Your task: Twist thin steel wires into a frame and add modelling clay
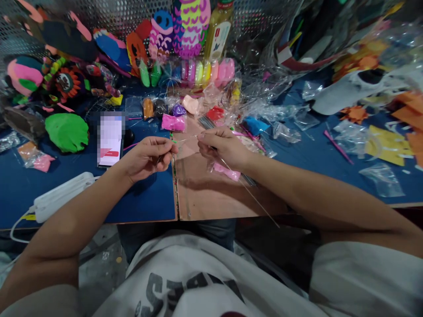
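My left hand point(150, 156) is closed in a pinch, with a speck of green showing at its fingertips. A thin pale strand point(187, 138) runs from there to the fingers of my right hand point(221, 145). That hand is also closed, around a long thin wire point(251, 193) that slants down past the table's front edge. Whether strand and wire are one piece, I cannot tell. Below the right hand lies a pink packet point(228, 171), partly covered. Grey rods point(206, 122) lie just behind it on the brown board point(211, 202).
Left of my hands are a phone point(110, 141), a green clay piece point(67, 132) and a white power strip point(62, 196). Small clay packets point(173, 122) lie behind the hands. Colourful clay figures point(190, 31) and a bottle point(220, 33) stand at the back. Plastic wrap point(380, 178) litters the right.
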Motion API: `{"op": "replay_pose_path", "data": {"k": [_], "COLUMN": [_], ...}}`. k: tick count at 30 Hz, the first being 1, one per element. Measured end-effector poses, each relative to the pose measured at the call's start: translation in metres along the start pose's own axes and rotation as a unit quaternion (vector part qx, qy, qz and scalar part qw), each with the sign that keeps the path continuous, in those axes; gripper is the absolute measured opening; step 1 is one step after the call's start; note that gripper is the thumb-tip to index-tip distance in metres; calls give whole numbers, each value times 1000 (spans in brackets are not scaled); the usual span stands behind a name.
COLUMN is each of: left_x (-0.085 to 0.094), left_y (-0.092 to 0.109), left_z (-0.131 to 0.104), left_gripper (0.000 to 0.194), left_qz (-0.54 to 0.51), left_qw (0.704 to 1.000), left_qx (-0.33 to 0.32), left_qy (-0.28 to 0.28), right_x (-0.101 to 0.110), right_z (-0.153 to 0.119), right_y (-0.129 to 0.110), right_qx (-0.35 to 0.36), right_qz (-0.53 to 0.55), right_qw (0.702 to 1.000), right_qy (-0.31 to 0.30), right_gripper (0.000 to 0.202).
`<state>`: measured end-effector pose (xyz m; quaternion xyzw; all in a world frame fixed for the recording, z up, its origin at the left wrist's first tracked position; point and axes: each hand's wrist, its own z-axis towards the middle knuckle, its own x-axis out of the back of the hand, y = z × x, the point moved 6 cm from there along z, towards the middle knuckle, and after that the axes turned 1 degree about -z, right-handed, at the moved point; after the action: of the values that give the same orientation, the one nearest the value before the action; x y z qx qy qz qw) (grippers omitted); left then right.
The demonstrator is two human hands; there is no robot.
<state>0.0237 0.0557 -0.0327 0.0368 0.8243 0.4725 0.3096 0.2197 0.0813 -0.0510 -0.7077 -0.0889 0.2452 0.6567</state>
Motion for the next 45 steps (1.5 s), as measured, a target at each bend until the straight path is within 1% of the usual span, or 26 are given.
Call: {"op": "replay_pose_path", "data": {"k": [3, 6, 8, 10, 14, 15, 17, 19, 21, 25, 28, 30, 33, 35, 37, 39, 40, 41, 42, 43, 44, 45], "left_x": [-4, -13, -20, -25, -30, -31, -32, -32, -33, -34, -32, -30, -27, -25, -24, -23, -21, -20, -17, -14, -11, -8], "left_y": [-2, -7, -10, -11, -12, -12, -11, -12, -13, -15, -14, -13, -10, -7, -3, -1, -1, 0, 0, 0, 1, 1], "left_z": [-1, -3, -4, -5, -6, -6, -5, -5, -5, -6, -7, -7, -8, -8, -9, -10, -10, -9, -8, -7, -5, -3], "left_gripper": [43, 44, 41, 35, 11, 12, 24, 34, 39, 42, 42, 42, 41, 38, 34, 30, 28, 26, 25, 23, 23, 22], "left_qz": [-24, -55, -84, -113, -156, -165, -180, -189, -193, -195, -198, -197, -190, -184, -174, -158, -149, -142, -135, -130, -127, -125], "left_qw": [999, 997, 995, 993, 988, 986, 983, 981, 980, 978, 976, 974, 974, 974, 975, 978, 979, 980, 981, 982, 983, 983], "left_qx": [4, 5, 0, -11, -16, -13, -14, -14, -8, 9, 15, 27, 41, 40, 38, 40, 41, 40, 37, 30, 22, 16], "left_qy": [-28, -49, -53, -40, 4, 8, 16, 30, 48, 75, 92, 105, 119, 128, 131, 131, 130, 130, 131, 132, 133, 134], "right_x": [1, -1, -4, -5, -3, -2, 0, 1, 2, 10, 19, 24, 26, 27, 32, 38, 40, 40, 38, 36, 31, 26], "right_z": [0, -4, -9, -14, -19, -19, -20, -20, -21, -22, -17, -13, -7, -5, -5, -5, -7, -9, -12, -16, -23, -28], "right_y": [0, -7, -14, -21, -26, -26, -26, -25, -26, -26, -19, -13, -5, -5, -10, -20, -26, -32, -37, -41, -45, -47], "right_qx": [46, 100, 135, 165, 205, 212, 223, 229, 229, 232, 216, 197, 165, 158, 185, 250, 295, 345, 393, 446, 503, 538], "right_qz": [-9, -57, -95, -131, -191, -199, -202, -202, -210, -231, -220, -195, -165, -174, -198, -245, -281, -334, -396, -450, -498, -541], "right_qw": [999, 992, 983, 972, 947, 942, 936, 932, 928, 912, 912, 926, 947, 950, 940, 915, 893, 861, 817, 764, 699, 642], "right_qy": [12, 47, 74, 102, 156, 168, 185, 194, 203, 248, 269, 257, 219, 205, 208, 202, 191, 168, 145, 123, 102, 83], "right_gripper": [57, 61, 64, 68, 72, 72, 72, 71, 71, 70, 69, 67, 62, 58, 49, 35, 38, 48, 55, 59, 59, 52]}}
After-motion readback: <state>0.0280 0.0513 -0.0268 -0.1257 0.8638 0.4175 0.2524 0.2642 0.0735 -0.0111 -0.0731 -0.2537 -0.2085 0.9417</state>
